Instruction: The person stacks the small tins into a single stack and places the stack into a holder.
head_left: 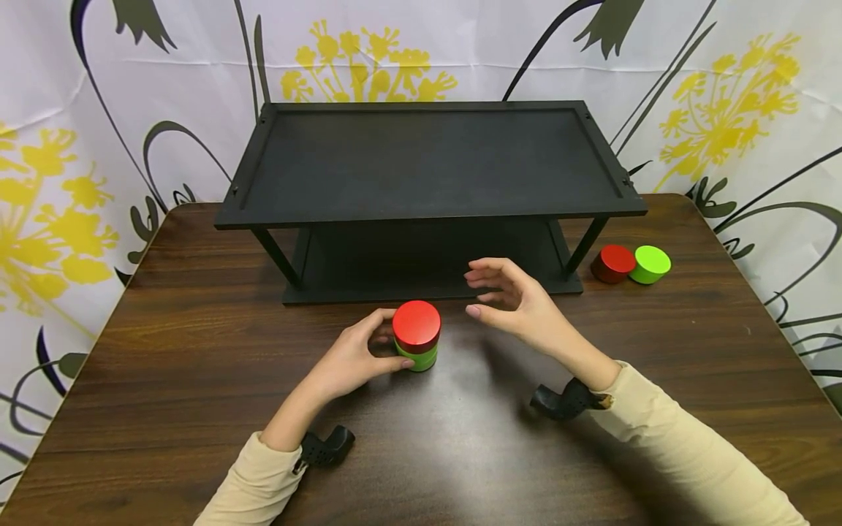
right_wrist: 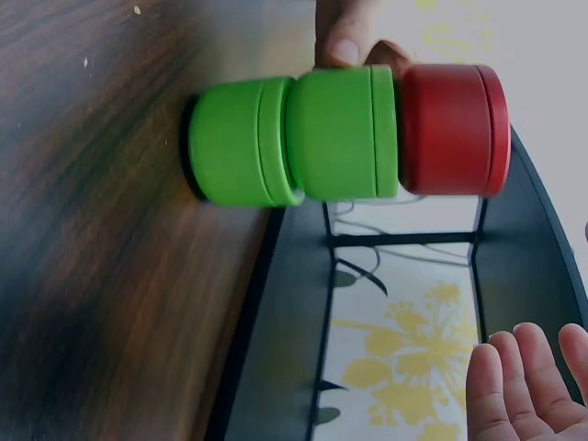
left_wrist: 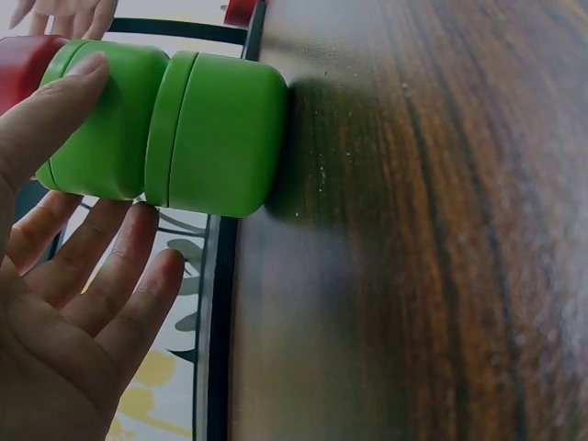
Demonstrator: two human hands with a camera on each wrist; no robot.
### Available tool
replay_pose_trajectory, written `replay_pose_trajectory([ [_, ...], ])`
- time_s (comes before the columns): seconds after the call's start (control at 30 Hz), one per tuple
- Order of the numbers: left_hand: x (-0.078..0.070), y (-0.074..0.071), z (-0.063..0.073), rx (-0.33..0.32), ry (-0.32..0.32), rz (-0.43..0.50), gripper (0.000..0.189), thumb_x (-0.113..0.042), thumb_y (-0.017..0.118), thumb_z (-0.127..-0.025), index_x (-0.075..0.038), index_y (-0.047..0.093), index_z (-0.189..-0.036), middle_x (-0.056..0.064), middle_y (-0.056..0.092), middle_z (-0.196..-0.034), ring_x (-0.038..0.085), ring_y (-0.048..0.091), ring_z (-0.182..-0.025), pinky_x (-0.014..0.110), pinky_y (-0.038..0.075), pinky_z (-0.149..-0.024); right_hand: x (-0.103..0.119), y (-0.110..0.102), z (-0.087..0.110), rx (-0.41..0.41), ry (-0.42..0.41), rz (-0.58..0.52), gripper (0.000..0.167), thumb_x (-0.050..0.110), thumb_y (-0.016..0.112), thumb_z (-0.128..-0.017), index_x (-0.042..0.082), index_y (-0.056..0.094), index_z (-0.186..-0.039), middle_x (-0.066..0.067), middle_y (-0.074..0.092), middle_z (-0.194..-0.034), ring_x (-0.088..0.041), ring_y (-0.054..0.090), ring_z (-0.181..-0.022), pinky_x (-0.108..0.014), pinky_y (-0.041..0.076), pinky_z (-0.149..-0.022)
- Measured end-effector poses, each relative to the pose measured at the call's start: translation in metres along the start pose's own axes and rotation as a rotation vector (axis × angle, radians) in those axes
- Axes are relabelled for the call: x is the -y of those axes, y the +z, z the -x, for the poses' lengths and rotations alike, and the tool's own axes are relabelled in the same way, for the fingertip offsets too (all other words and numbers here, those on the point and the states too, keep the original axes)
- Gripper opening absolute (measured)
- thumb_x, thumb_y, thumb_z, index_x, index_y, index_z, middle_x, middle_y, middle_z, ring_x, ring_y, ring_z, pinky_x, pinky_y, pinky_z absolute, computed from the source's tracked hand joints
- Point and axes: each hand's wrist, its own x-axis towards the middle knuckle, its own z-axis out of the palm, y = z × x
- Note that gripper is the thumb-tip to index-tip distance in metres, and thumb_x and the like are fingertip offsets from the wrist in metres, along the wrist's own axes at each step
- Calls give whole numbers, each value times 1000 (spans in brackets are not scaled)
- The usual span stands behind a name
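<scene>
A stack of three lidded round jars stands on the table: a lower green jar (left_wrist: 225, 133), a middle green jar (right_wrist: 338, 133) and a red jar (head_left: 417, 326) on top. From the left side, my left hand (head_left: 355, 354) holds the middle green jar between thumb and fingers, the thumb lying across its wall in the left wrist view. To the right of the stack, my right hand (head_left: 516, 303) hovers apart from it, fingers loosely bent and holding nothing.
Behind the stack stands a black two-level shelf (head_left: 421, 161), its lower board close to the jars. Right of the shelf, another red jar (head_left: 613, 264) and a bright green jar (head_left: 650, 264) sit side by side on the wooden table (head_left: 197, 351). A flowered cloth hangs behind.
</scene>
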Motion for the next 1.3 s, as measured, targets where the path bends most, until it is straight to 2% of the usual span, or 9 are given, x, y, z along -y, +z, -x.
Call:
replay_pose_trajectory([
  [0.13,1,1,0,-4,6,4,64,-13,81,-76,-10,50,-131,10,57,-131,29,63,-111,39,54,-97,-1,-8,1,-29,18,4,53,1,70,-84,6,48,-132,-7,57,-125,-12,58,-113,-19,52,-93],
  [0.23,2,1,0,-4,3,6,63,-14,81,-76,-10,51,-131,11,57,-131,30,63,-111,40,54,-97,-3,-15,2,-49,18,5,52,1,69,-85,5,47,-132,0,58,-121,-5,58,-110,-18,52,-92],
  [0.4,2,1,0,-3,0,-1,63,-15,81,-76,-9,51,-131,12,57,-131,31,63,-111,41,53,-98,-7,-28,5,-87,8,-16,47,-1,66,-86,7,49,-129,11,59,-114,-2,59,-106,-16,52,-90],
  [0.7,0,0,0,-4,-26,0,64,-14,81,-75,-12,50,-132,9,56,-133,29,61,-113,41,52,-100,-13,-56,12,-180,-10,-42,44,-4,64,-86,21,54,-121,14,62,-109,-2,60,-105,-12,52,-87],
  [1.0,-1,1,1,6,-38,6,65,-16,81,-76,-14,49,-133,8,56,-134,29,62,-114,41,52,-100,-19,-88,24,-261,3,-60,39,-2,62,-89,19,55,-120,12,63,-110,-2,58,-105,-8,49,-84],
  [1.3,-1,0,1,4,-39,-12,65,-16,81,-76,-13,49,-133,9,56,-133,30,62,-114,42,52,-100,-28,-117,31,-354,4,-117,37,-7,62,-86,14,61,-117,13,66,-102,1,62,-96,-6,51,-79],
])
